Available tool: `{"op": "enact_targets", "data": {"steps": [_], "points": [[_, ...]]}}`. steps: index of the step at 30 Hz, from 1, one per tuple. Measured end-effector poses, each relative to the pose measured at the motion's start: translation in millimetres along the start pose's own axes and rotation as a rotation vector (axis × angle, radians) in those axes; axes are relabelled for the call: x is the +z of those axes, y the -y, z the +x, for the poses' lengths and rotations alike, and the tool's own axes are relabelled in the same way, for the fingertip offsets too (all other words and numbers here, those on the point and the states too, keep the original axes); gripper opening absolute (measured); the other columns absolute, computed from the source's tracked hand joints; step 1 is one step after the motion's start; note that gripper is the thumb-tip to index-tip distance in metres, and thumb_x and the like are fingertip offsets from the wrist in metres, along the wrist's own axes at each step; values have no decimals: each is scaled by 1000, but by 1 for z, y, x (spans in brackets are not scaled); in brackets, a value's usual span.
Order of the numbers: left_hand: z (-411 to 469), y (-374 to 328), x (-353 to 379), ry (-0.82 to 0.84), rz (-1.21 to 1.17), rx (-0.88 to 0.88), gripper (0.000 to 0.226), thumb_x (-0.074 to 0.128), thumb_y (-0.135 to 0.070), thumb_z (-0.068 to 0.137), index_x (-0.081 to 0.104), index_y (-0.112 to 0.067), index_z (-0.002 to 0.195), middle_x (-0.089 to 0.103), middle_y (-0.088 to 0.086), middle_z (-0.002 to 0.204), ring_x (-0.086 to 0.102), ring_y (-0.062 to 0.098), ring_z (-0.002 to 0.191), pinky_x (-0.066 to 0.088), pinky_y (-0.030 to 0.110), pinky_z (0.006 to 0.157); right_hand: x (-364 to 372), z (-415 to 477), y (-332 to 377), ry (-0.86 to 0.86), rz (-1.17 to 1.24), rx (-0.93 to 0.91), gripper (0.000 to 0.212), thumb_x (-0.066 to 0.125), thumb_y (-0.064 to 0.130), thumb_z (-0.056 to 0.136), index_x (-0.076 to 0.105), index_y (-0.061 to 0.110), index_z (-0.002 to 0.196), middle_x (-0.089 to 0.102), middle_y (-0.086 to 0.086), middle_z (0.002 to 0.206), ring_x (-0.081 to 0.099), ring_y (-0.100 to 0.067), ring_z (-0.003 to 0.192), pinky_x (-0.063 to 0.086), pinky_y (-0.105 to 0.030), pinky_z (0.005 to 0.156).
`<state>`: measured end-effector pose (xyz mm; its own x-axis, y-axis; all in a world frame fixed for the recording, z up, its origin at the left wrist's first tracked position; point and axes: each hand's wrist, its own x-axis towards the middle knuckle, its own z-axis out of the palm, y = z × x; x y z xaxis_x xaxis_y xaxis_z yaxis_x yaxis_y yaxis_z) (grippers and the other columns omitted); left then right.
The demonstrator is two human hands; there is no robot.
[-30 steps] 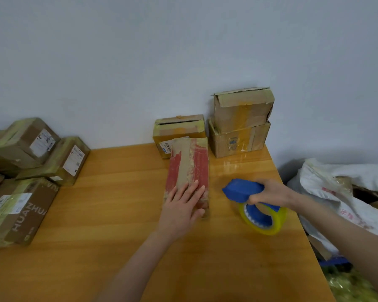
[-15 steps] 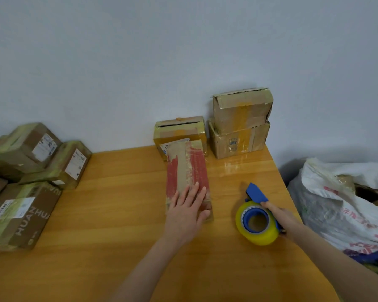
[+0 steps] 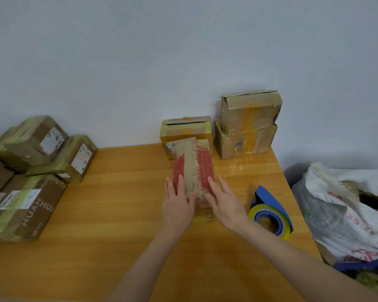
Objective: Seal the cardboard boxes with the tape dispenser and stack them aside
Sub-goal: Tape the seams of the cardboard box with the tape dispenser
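**A:** Hands, left to right?

**B:** Found the left hand [image 3: 178, 205] laid flat on the near left end of the red-printed box [image 3: 193, 168], fingers straight and slightly spread, gripping nothing. Found the right hand [image 3: 225, 201] likewise flat against the box's near right side, fingers straight and pointing away from the body, nothing clasped. Both forearms bare, reaching in over the near edge of the table [image 3: 118, 214].

**A:** Location of that box?

**B:** Lying flat at mid-table, long axis running away from the person. Far end at a small brown box [image 3: 186, 129] by the wall; touching or just short, cannot tell.

**A:** Legible writing?

**B:** In the left pile [image 3: 42, 153], "HUAN" in white on the side of the largest box [image 3: 34, 205]. White shipping labels there too, print too small to read. Red characters on the white sack [image 3: 336, 203] beyond the table's right edge, not legible.

**A:** Condition of task items?

**B:** Left pile banded in greenish-yellow tape. Red-printed box worn, with a pale strip down the middle and red print ragged beside it. Small brown box showing a dark slit along its top. Two stacked boxes [image 3: 249, 125] to its right, yellow-taped and creased. Blue tape dispenser [image 3: 268, 212] with yellow roll, lying on the table just beside the right wrist, not held.
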<state>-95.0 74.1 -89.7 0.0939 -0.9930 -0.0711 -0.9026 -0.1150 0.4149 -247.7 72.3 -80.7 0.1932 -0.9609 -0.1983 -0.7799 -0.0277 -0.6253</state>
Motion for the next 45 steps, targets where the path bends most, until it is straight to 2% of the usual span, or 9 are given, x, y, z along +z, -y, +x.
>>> {"op": "enact_targets", "data": {"steps": [3, 8, 12, 17, 20, 27, 33, 37, 45], "points": [[4, -8, 5, 22, -34, -71, 83, 38, -57, 95, -2, -13, 154, -3, 19, 160, 23, 36, 143, 29, 42, 112, 15, 6, 16, 27, 48, 66, 62, 28, 42, 104, -4, 28, 155, -13, -1, 163, 31, -28, 143, 41, -41, 107], [10, 1, 3, 27, -311, -171, 95, 58, -50, 89, 3, -5, 153, 25, 14, 156, 35, 29, 138, 38, 41, 108, 18, 11, 11, -15, 220, 195, 76, 37, 46, 101, -15, 27, 153, 63, -6, 122, 65, -25, 94, 56, -39, 76], [13, 10, -3, -32, -569, -182, 45, 58, -23, 95, 46, -11, 136, 61, 5, 127, 59, 17, 110, 51, 33, 92, 15, 13, 7, -49, 408, 205, 61, 46, 40, 100, 20, 19, 152, 62, -3, 126, 62, -22, 102, 55, -43, 85], [13, 1, 0, -49, -555, -123, 45, 48, -16, 99, 43, -12, 144, 59, 0, 130, 56, 18, 118, 47, 35, 98, 3, 15, -12, -89, 318, 191, 34, 37, 34, 104, 48, 14, 130, 61, 4, 96, 56, -13, 80, 50, -30, 69], [15, -2, 5, -33, -544, -108, 46, 45, -17, 101, 38, -13, 147, 57, -1, 132, 54, 18, 121, 47, 30, 97, 0, 12, -22, -80, 259, 179, 35, 38, 35, 104, 49, 12, 128, 60, 6, 87, 55, -11, 73, 40, -23, 55], [15, 16, -7, 69, -763, -182, 43, 36, -18, 104, 36, -13, 147, 44, 0, 146, 41, 16, 133, 38, 32, 109, -6, 13, -25, -79, 279, 176, 44, 29, 29, 107, 47, 11, 142, 67, -8, 111, 59, -20, 92, 44, -29, 72], [-6, 39, -14, -106, -638, -171, 28, 60, -29, 93, 60, -15, 117, 65, 10, 90, 63, 23, 83, 54, 40, 77, -13, -6, -42, -154, 338, 136, 53, 56, 46, 94, 49, 16, 138, 64, 3, 83, 60, -11, 78, 43, -19, 59], [-7, 34, -10, -23, -804, -169, 27, 69, -14, 88, 61, -14, 113, 70, 6, 81, 65, 7, 70, 57, 24, 70, -6, -7, -33, -151, 410, 71, 59, 66, 26, 91, 42, 17, 145, 65, 7, 59, 62, 0, 55, 47, -12, 55], [4, 36, 1, -119, -490, -6, 29, 77, -20, 79, 51, -25, 91, 55, 0, 65, 54, 5, 60, 41, 13, 55, -10, -5, -27, -151, 42, 59, 73, 66, 36, 90, 29, 26, 151, 67, 8, 76, 64, -12, 69, 55, -27, 65]]}}
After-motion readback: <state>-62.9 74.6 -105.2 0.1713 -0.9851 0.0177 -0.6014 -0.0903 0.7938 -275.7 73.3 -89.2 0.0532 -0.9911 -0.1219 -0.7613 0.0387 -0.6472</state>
